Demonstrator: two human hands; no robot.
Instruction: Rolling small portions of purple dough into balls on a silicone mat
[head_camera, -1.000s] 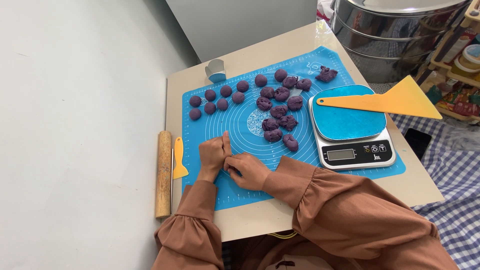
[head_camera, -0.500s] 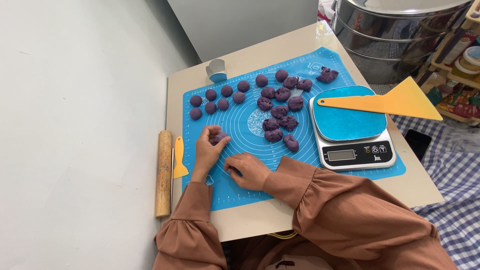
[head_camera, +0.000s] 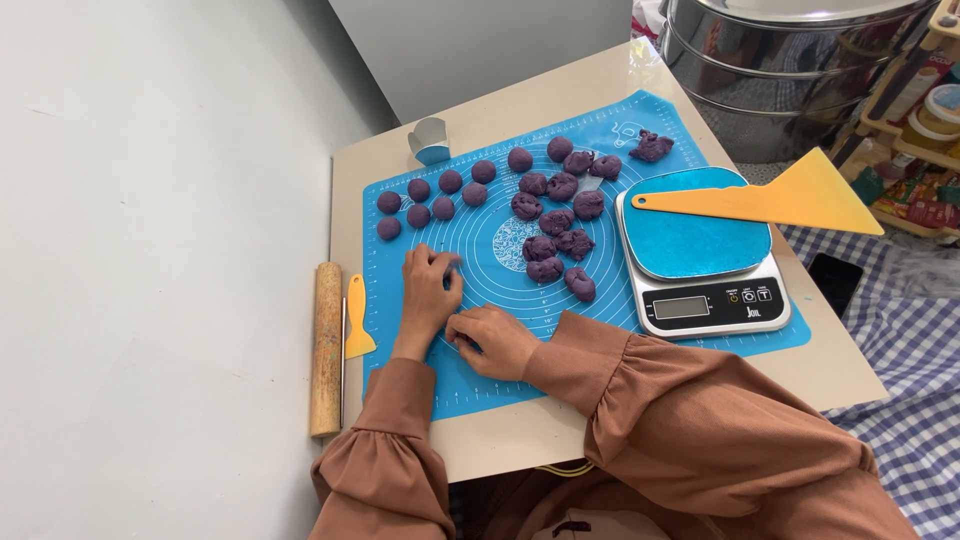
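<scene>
1. A small beige table (head_camera: 560, 440) carries everything, its left edge against a pale wall.
2. A blue silicone mat (head_camera: 480, 375) covers most of the tabletop.
3. A steel steamer pot (head_camera: 790, 60) stands beyond the table's far right corner.
4. A digital scale (head_camera: 715, 300) with a blue platform sits at the mat's right edge, an orange scraper (head_camera: 770, 200) lying across it.
5. A wooden rolling pin (head_camera: 326, 345) lies along the table's left edge, a small yellow scraper (head_camera: 356, 320) just beside it.
6. The left hand (head_camera: 430, 295) rests on the mat's near left part, fingers curled together over a purple dough ball (head_camera: 452, 264), which is mostly hidden.
7. The right hand (head_camera: 490, 338) lies flat beside it, fingers pressed together on the mat.
8. Rounded purple balls (head_camera: 432, 195) line the far left corner; rougher purple lumps (head_camera: 555, 245) cluster mid-mat.
</scene>
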